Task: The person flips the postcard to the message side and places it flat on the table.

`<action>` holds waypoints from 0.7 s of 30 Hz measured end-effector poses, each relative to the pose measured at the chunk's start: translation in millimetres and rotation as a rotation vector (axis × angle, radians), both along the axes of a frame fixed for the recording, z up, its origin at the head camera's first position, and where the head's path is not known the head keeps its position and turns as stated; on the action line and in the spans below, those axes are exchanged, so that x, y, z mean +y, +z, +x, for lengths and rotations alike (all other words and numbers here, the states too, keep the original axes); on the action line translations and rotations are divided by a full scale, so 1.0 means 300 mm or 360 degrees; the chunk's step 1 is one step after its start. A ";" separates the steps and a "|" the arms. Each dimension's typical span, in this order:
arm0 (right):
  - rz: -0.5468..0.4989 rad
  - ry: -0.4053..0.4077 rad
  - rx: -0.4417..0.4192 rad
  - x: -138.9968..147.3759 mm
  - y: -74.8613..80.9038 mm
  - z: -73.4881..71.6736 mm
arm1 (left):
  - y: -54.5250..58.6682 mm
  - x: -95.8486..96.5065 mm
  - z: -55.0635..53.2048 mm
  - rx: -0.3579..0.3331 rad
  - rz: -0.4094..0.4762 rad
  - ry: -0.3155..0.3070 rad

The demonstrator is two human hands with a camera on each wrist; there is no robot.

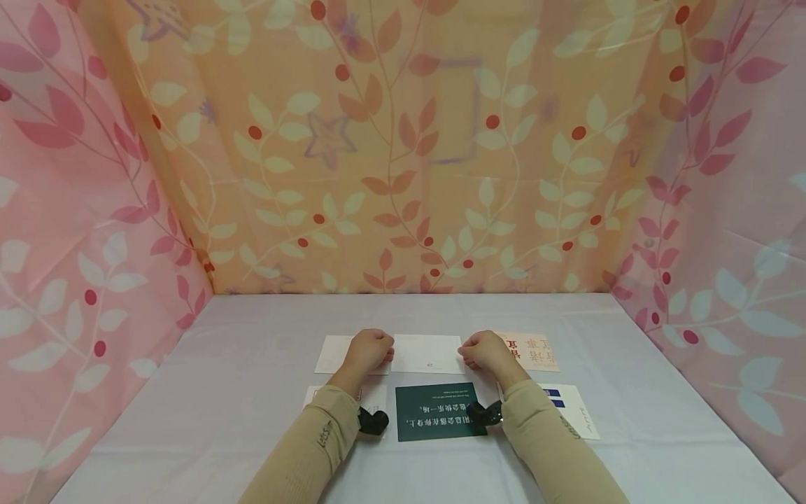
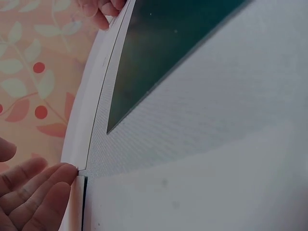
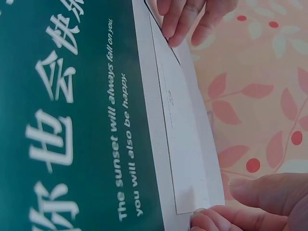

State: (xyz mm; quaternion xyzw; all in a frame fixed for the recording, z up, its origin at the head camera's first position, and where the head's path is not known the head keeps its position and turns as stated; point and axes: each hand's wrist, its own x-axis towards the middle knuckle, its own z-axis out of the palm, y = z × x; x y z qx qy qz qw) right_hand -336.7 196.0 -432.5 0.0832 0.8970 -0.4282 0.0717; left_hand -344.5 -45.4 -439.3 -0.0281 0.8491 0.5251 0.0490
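A blank white card [image 1: 428, 354] lies flat in the middle of the back row. At its left edge my left hand [image 1: 371, 350] touches the corner with its fingertips; in the left wrist view the thumb of this left hand [image 2: 36, 192] stands apart. My right hand [image 1: 488, 351] is at the card's right edge. The right wrist view shows the fingers of the right hand [image 3: 260, 204] bent against the card's corner, thumb lifted away. Between the forearms lies a dark green card [image 1: 437, 420] with white writing, nearer me.
Left of the middle card is another pale card [image 1: 331, 355], partly behind my left hand. A cream card with red and orange characters [image 1: 535, 351] lies at the back right. In front, a card with blue blocks [image 1: 576, 413] and a white card [image 1: 376, 397] are partly covered by my arms. Patterned cloth [image 1: 390, 140] encloses the white table [image 1: 189, 420].
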 end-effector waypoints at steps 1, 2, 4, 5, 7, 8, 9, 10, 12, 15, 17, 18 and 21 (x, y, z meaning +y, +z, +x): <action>0.0008 0.0001 -0.0005 -0.001 0.000 0.000 | 0.001 0.000 0.000 -0.0002 -0.0007 -0.0002; 0.0014 0.0000 -0.0009 -0.002 0.001 0.000 | 0.001 0.000 -0.001 -0.0005 -0.0012 -0.0001; 0.0026 0.0006 -0.0007 -0.002 0.001 0.001 | 0.001 0.000 -0.002 -0.0015 -0.0012 0.0007; 0.0031 0.0008 -0.0005 -0.001 0.002 0.001 | 0.000 0.001 -0.003 -0.0022 -0.0009 0.0010; 0.0041 0.0010 0.0001 -0.001 0.002 0.002 | -0.002 0.001 -0.003 -0.0033 0.0003 0.0018; 0.0044 0.0011 0.0005 0.000 0.002 0.003 | -0.003 0.001 -0.003 -0.0037 0.0013 0.0019; 0.0050 0.0016 0.0012 0.001 0.002 0.003 | -0.005 0.001 -0.003 -0.0039 0.0023 0.0018; 0.0049 0.0012 0.0014 0.001 0.002 0.003 | -0.006 0.001 -0.003 -0.0038 0.0034 0.0014; 0.0045 0.0007 0.0020 0.002 0.003 0.004 | -0.008 0.001 -0.001 -0.0032 0.0052 -0.0001; 0.0037 0.0008 0.0029 0.003 0.004 0.006 | -0.005 0.001 0.003 -0.0033 0.0074 -0.0018; 0.0031 0.0009 0.0037 0.005 0.004 0.007 | -0.001 0.001 0.006 -0.0040 0.0079 -0.0026; 0.0029 0.0012 0.0040 0.006 0.005 0.007 | 0.002 0.001 0.007 -0.0051 0.0085 -0.0025; 0.0046 0.0016 0.0053 0.009 0.005 0.008 | 0.008 0.003 0.010 -0.0069 0.0090 -0.0034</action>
